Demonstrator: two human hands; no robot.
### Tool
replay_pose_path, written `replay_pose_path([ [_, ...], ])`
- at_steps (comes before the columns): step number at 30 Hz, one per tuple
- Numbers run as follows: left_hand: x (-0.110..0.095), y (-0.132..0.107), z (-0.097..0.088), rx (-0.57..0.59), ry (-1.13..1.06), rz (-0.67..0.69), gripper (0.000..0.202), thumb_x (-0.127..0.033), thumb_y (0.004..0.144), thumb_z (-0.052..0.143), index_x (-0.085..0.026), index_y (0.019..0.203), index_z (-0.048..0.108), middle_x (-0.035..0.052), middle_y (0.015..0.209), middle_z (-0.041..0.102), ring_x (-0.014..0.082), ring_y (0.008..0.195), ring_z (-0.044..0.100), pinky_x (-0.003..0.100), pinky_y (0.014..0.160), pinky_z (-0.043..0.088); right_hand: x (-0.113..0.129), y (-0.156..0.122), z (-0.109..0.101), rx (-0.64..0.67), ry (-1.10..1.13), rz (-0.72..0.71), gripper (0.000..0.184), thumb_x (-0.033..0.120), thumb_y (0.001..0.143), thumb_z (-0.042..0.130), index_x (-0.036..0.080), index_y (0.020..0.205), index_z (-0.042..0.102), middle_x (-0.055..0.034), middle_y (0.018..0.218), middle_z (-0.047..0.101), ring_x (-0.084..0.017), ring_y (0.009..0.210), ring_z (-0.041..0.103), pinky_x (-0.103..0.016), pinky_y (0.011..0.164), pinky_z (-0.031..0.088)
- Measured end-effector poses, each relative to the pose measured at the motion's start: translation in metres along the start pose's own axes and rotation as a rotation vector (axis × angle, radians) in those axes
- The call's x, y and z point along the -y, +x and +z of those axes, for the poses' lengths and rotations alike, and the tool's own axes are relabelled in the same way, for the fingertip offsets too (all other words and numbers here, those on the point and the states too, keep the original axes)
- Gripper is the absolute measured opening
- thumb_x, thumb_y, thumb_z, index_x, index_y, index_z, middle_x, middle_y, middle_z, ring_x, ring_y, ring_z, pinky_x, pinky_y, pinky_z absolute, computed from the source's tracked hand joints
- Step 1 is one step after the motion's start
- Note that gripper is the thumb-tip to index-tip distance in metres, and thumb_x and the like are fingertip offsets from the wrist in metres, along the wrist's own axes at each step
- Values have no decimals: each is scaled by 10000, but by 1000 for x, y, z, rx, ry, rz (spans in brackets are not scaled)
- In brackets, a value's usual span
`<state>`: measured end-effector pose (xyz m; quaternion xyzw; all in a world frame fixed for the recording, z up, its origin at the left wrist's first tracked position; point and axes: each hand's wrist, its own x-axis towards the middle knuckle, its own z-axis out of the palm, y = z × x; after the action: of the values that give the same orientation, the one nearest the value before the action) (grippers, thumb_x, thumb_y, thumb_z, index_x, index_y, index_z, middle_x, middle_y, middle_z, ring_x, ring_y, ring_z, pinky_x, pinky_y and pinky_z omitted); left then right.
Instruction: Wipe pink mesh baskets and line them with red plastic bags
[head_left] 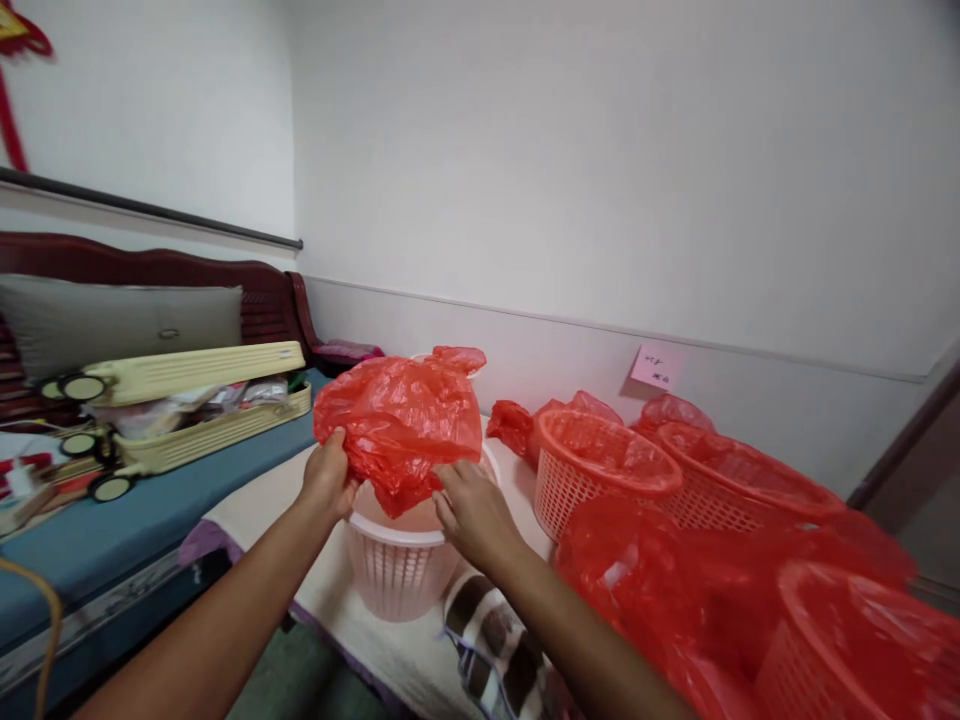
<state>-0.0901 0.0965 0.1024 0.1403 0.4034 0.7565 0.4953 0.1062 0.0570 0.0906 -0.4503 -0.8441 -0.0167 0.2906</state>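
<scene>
A crumpled red plastic bag (409, 415) is spread between my two hands, above a pale pink plastic basket (397, 580) with lattice sides. My left hand (330, 480) pinches the bag's left edge, thumb on top. At the near right edge, my right hand (472, 510) grips the bag with its fingers closed. The bag covers much of the basket's mouth from view, and the basket's white rim (397, 532) shows just below it. A second light-coloured rim shows partly behind the bag.
To the right stand several red lattice baskets (559, 490) with red plastic bags (622, 560) in and around them. A checked cloth (495, 640) lies by the pink basket on the cream cover (322, 560). An open yellow suitcase (210, 430) lies on the blue bed (187, 510) at left.
</scene>
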Motion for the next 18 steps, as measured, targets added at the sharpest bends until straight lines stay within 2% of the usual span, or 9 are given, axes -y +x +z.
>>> replay_pose_path([
  [3, 6, -1, -1, 42, -70, -22, 197, -239, 942, 513, -132, 1079, 606, 38, 906, 695, 136, 728, 674, 299, 665, 580, 2, 14, 2, 50, 235, 142, 163, 256, 889, 540, 162, 945, 661, -75, 880, 668, -192, 803, 610, -307, 737, 446],
  [4, 8, -2, -1, 68, -91, -32, 208, -236, 951, 486, -128, 1079, 609, 49, 926, 702, 141, 750, 682, 302, 683, 583, 3, 18, 5, 80, 315, 183, 177, 294, 876, 573, 159, 953, 658, -59, 833, 666, -183, 760, 612, -296, 703, 445],
  [6, 11, -6, 1, 135, -120, -60, 244, -231, 966, 431, -114, 1058, 624, 71, 938, 714, 151, 782, 692, 300, 712, 587, 3, 25, 10, 126, 431, 222, 320, 356, 814, 662, 156, 1061, 634, -44, 823, 666, -179, 728, 619, -288, 671, 450],
  [8, 12, -11, 2, 206, -130, -96, 274, -226, 966, 407, -96, 1020, 642, 91, 918, 723, 166, 794, 699, 300, 727, 590, 2, 30, 17, 181, 554, 232, 425, 333, 781, 688, 164, 1158, 588, -34, 852, 664, -166, 701, 628, -275, 637, 459],
  [11, 12, -18, 4, 282, -133, -135, 283, -226, 960, 408, -83, 992, 650, 106, 894, 730, 182, 791, 706, 311, 741, 595, 0, 33, 24, 244, 780, 233, 373, 261, 786, 652, 168, 1140, 580, -22, 853, 656, -145, 682, 637, -248, 597, 473],
  [14, 11, -21, 6, 332, -141, -159, 302, -241, 964, 396, -77, 1003, 647, 121, 899, 733, 194, 812, 710, 332, 773, 597, -3, 32, 26, 260, 937, 164, 431, 309, 770, 688, 172, 1157, 556, -41, 958, 670, -149, 754, 654, -257, 645, 506],
  [18, 13, -22, 8, 365, -152, -174, 298, -241, 961, 402, -85, 1020, 649, 122, 920, 738, 194, 822, 714, 338, 797, 596, -3, 28, 20, 254, 910, 73, 516, 333, 732, 743, 168, 1179, 546, -72, 1132, 657, -187, 945, 645, -313, 812, 516],
])
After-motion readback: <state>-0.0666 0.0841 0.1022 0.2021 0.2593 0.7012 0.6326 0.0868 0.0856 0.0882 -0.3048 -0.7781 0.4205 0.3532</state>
